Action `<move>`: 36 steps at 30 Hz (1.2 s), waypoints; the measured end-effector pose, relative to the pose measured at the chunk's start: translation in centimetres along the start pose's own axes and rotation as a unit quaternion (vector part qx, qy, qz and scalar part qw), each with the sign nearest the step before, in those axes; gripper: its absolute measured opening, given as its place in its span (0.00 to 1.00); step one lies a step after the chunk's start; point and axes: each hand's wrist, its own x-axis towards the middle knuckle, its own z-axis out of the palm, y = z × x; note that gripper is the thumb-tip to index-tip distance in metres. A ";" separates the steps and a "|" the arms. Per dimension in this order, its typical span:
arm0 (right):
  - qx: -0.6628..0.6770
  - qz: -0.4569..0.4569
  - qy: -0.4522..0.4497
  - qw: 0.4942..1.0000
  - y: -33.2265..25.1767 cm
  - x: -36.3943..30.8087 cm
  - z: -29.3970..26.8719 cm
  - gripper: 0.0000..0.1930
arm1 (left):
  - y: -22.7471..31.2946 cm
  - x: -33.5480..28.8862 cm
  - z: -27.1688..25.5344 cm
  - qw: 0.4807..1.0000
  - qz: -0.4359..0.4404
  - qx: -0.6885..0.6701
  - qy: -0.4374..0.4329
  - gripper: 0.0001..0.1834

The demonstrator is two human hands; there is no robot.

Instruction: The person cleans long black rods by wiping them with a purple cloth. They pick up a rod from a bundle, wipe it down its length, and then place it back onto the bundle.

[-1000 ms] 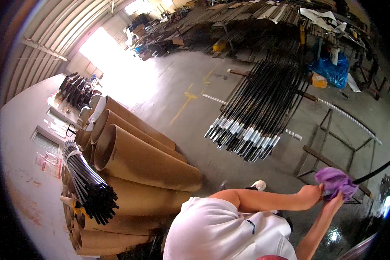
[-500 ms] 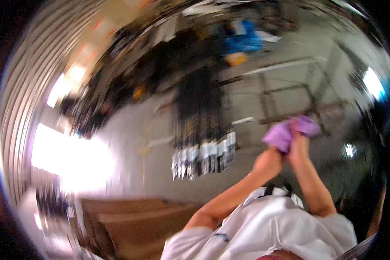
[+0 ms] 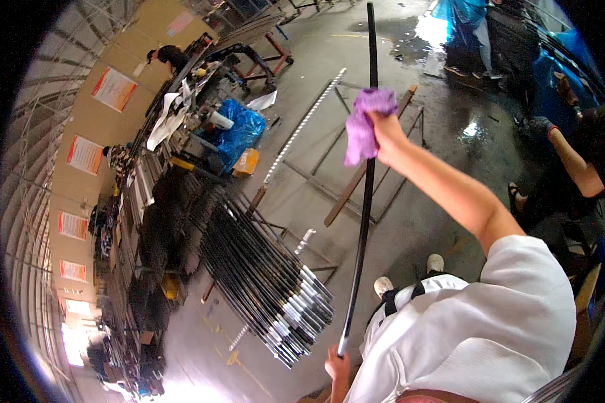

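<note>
A long black rod (image 3: 366, 221) with a silvery lower end runs up and away in front of me. Its near end is gripped by my left hand (image 3: 337, 365), low in the view beside my white shirt. With my arm stretched forward, my right hand (image 3: 386, 133) clutches a purple cloth (image 3: 363, 127) against the rod farther up. The cloth covers that stretch, so I cannot tell whether it wraps all the way round. To the left, a bundle of similar black rods (image 3: 249, 262) with pale, silvery ends lies across a low support.
Metal frames (image 3: 343, 201) stand ahead on the grey floor, one edged by a white spiral-wrapped bar (image 3: 306, 124). Blue plastic (image 3: 238, 131) and a yellow-orange box (image 3: 246, 162) sit beyond the bundle. At right, a co-worker's gloved hand (image 3: 540, 126) is near blue sheeting.
Both hands were together at the cloth. They are now far apart, the right reaching forward with the cloth, the left low on the rod. The view has turned and sharpened.
</note>
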 end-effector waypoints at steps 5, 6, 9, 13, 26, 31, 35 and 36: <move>-0.017 -0.057 0.076 0.995 -8.6 6.7 0.7 0.11 | -6.4 -7.9 2.3 0.996 -0.080 -0.025 -0.030 0.13; -0.002 -0.045 0.073 0.996 -10.9 7.6 0.6 0.12 | -7.3 -8.5 2.6 0.995 -0.088 -0.027 -0.040 0.12; 0.064 -0.046 0.001 0.997 -13.4 9.4 -0.9 0.15 | -8.5 -9.3 3.7 0.992 -0.108 -0.030 -0.066 0.12; 0.120 -0.023 -0.009 0.992 -9.5 6.5 -1.0 0.14 | -7.7 -8.9 3.5 0.987 -0.136 -0.027 -0.083 0.11; 0.061 -0.072 -0.088 0.992 -13.7 15.2 -4.5 0.20 | -9.6 -13.2 0.5 0.983 -0.136 -0.038 -0.120 0.15; 0.101 0.016 -0.078 0.992 -7.3 7.6 1.9 0.20 | -1.2 -4.9 -0.8 0.983 -0.107 -0.096 -0.115 0.16; 0.091 -0.009 -0.177 0.980 -1.2 2.8 3.7 0.21 | 9.0 3.8 -4.2 0.983 -0.113 -0.113 -0.095 0.13; 0.102 0.059 -0.003 0.993 -0.3 -2.4 7.8 0.18 | 9.8 4.6 -3.8 0.979 -0.087 -0.175 -0.064 0.12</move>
